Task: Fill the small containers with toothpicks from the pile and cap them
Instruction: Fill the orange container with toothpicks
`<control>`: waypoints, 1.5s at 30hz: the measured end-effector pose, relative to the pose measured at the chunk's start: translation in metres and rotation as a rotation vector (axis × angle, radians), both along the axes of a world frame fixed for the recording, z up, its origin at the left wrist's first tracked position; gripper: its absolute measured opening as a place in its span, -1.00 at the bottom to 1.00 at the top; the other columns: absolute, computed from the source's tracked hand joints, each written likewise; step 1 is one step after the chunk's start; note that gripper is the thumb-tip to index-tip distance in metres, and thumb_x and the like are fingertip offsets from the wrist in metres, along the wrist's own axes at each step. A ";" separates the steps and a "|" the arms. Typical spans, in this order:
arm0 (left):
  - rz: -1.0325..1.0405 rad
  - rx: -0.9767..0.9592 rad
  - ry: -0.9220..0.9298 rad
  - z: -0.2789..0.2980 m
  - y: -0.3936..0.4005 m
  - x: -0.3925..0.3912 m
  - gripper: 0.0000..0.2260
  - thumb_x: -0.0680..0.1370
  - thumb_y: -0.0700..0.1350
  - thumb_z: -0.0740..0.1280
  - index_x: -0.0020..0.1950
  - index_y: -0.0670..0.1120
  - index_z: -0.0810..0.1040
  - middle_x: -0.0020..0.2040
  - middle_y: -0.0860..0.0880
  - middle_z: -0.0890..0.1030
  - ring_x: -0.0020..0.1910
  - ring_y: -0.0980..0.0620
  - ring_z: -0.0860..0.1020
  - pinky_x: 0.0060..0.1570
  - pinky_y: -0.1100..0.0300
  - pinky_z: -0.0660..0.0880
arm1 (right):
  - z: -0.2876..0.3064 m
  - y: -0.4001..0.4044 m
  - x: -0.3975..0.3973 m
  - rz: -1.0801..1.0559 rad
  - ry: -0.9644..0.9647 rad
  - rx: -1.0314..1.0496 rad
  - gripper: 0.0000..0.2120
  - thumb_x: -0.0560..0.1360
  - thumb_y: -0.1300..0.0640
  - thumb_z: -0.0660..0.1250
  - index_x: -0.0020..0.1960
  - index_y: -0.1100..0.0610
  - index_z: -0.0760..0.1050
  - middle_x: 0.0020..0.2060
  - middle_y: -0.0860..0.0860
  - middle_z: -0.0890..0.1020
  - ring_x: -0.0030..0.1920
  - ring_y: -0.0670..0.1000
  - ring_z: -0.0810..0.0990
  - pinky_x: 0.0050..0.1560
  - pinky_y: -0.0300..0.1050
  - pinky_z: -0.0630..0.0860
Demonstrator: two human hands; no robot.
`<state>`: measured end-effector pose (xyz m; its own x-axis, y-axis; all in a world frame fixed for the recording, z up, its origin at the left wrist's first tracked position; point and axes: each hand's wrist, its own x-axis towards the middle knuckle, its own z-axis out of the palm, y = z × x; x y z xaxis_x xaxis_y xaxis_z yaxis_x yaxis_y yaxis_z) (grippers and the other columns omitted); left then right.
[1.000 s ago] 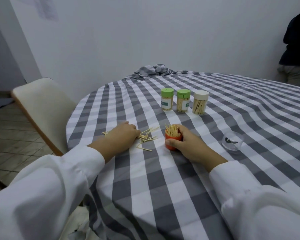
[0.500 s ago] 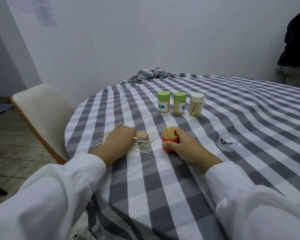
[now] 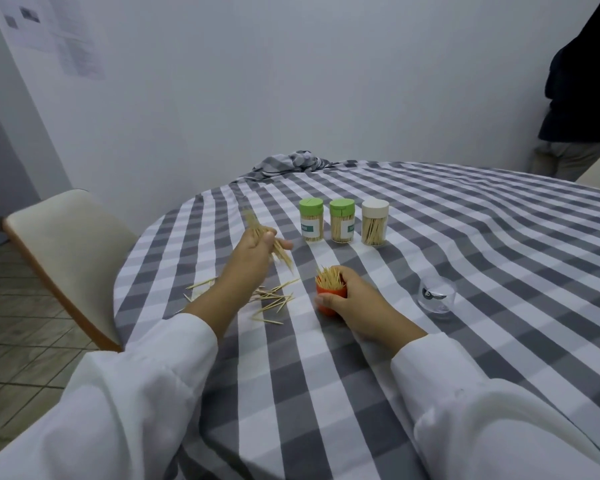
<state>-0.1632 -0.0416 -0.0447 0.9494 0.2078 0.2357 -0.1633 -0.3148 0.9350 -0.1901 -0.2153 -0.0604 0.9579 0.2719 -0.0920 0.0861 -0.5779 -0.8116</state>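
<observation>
The left hand (image 3: 253, 249) is raised above the desk (image 3: 499, 237), fingers curled round a loose bundle of pale wooden toothpicks (image 3: 278, 252) that splays out at both ends. The right hand (image 3: 352, 299) wraps round the small orange plastic container (image 3: 329, 299), which stands on the gingham cloth toward the near left edge, already bristling with upright picks.

The risks, as I judge them:
- The bundle is fanned and blurred, so picks may slip out and fall short.
- The orange container looks nearly full; forcing more in could jam or spill them.
- The scattered pile of toothpicks (image 3: 267, 299) lies just left of the container, under the left wrist, where a sleeve could sweep it toward the desk edge.
- The clear plastic cap (image 3: 436, 296) sits well to the right, so protruding picks may stop it seating.
</observation>
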 end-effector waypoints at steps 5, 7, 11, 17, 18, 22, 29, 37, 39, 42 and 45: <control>-0.064 -0.141 0.023 0.003 -0.032 -0.004 -0.82 0.68 -0.05 0.04 0.03 0.03 0.41 -0.09 0.09 0.67 0.18 0.06 0.51 0.34 0.08 0.24 | -0.001 0.000 0.001 0.005 -0.004 0.014 -0.46 0.54 0.01 0.29 0.44 0.02 0.15 0.32 0.01 0.39 0.13 -0.03 0.39 0.09 -0.20 0.34; -0.102 -0.099 0.034 -0.003 -0.042 -0.005 -0.80 0.68 -0.04 0.02 0.07 0.02 0.43 0.00 0.07 0.66 0.18 0.10 0.50 0.32 0.10 0.22 | -0.001 0.001 0.001 0.005 -0.005 0.020 -0.49 0.54 0.01 0.28 0.42 0.01 0.17 0.30 0.01 0.41 0.08 -0.05 0.38 0.10 -0.19 0.36; -0.159 0.004 0.093 -0.012 -0.054 -0.008 -0.77 0.68 0.00 0.00 0.08 0.12 0.45 0.33 0.09 0.44 0.35 0.07 0.32 0.18 0.19 0.16 | 0.000 0.002 0.001 -0.003 -0.021 -0.016 -0.46 0.55 0.00 0.26 0.45 0.02 0.14 0.36 0.01 0.38 0.29 0.04 0.40 0.27 -0.09 0.36; -0.168 0.119 0.202 -0.015 -0.060 -0.005 -0.66 0.63 0.18 0.01 0.32 0.05 0.28 0.21 0.00 0.40 0.17 0.07 0.37 0.10 0.17 0.26 | 0.001 0.002 0.001 -0.015 -0.034 -0.070 -0.45 0.56 0.00 0.25 0.47 0.02 0.12 0.36 0.03 0.38 0.31 0.06 0.40 0.29 -0.09 0.34; -0.155 0.114 0.204 -0.014 -0.061 -0.004 -0.63 0.63 0.20 -0.01 0.36 0.06 0.27 0.25 -0.01 0.39 0.18 0.05 0.36 0.12 0.17 0.24 | 0.001 0.002 0.001 -0.010 -0.036 -0.068 -0.45 0.56 0.00 0.25 0.46 0.03 0.12 0.35 0.03 0.38 0.30 0.05 0.40 0.29 -0.09 0.34; -0.165 0.159 0.190 -0.014 -0.063 -0.005 -0.59 0.65 0.16 -0.12 0.37 0.13 0.36 0.46 -0.05 0.29 0.44 -0.06 0.25 0.23 0.12 0.21 | 0.001 0.001 0.001 -0.006 -0.040 -0.042 -0.46 0.55 0.03 0.27 0.46 0.03 0.14 0.34 0.03 0.39 0.31 0.05 0.40 0.29 -0.08 0.34; -0.223 0.220 0.145 -0.020 -0.050 -0.005 -0.57 0.65 0.15 -0.06 0.53 0.20 0.03 0.57 0.06 0.08 0.53 -0.02 0.08 0.44 0.03 0.07 | 0.001 -0.002 0.000 0.014 -0.045 0.004 -0.48 0.55 0.06 0.28 0.45 0.04 0.17 0.33 0.02 0.40 0.28 0.03 0.40 0.24 -0.15 0.33; -0.311 0.194 0.122 -0.020 -0.031 -0.006 -0.75 0.61 0.00 0.22 0.23 0.01 0.58 0.48 0.09 0.30 0.44 0.02 0.26 0.28 0.11 0.22 | -0.001 -0.001 0.003 0.001 -0.046 0.020 -0.47 0.54 0.07 0.29 0.45 0.03 0.16 0.33 0.02 0.40 0.28 0.04 0.39 0.22 -0.12 0.36; -0.292 0.214 0.128 -0.020 -0.029 -0.005 -0.78 0.58 0.00 0.27 0.17 0.02 0.62 0.48 0.09 0.31 0.44 0.01 0.27 0.34 0.03 0.25 | -0.001 -0.001 0.003 0.002 -0.047 0.030 -0.47 0.54 0.08 0.29 0.44 0.02 0.17 0.32 0.02 0.40 0.23 0.01 0.40 0.14 -0.17 0.35; -0.172 0.299 0.090 -0.022 -0.028 -0.003 -0.70 0.57 0.02 0.29 0.31 0.11 0.49 0.48 0.05 0.31 0.46 -0.02 0.26 0.31 0.02 0.31 | -0.002 -0.002 0.003 0.014 -0.048 0.024 -0.46 0.54 0.07 0.29 0.45 0.03 0.16 0.33 0.03 0.39 0.23 0.01 0.39 0.11 -0.19 0.34; -0.137 0.219 0.083 -0.024 -0.024 -0.005 -0.73 0.57 0.03 0.30 0.26 0.21 0.43 0.45 0.01 0.34 0.44 -0.02 0.28 0.11 0.13 0.37 | -0.003 -0.003 0.003 0.016 -0.047 0.020 -0.45 0.54 0.07 0.29 0.46 0.04 0.16 0.34 0.02 0.38 0.29 0.04 0.38 0.20 -0.15 0.35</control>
<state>-0.1684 -0.0652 -0.0686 0.9831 0.0288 0.1810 -0.1438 -0.4912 0.8591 -0.1869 -0.2184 -0.0629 0.9565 0.2889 -0.0415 0.1336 -0.5597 -0.8179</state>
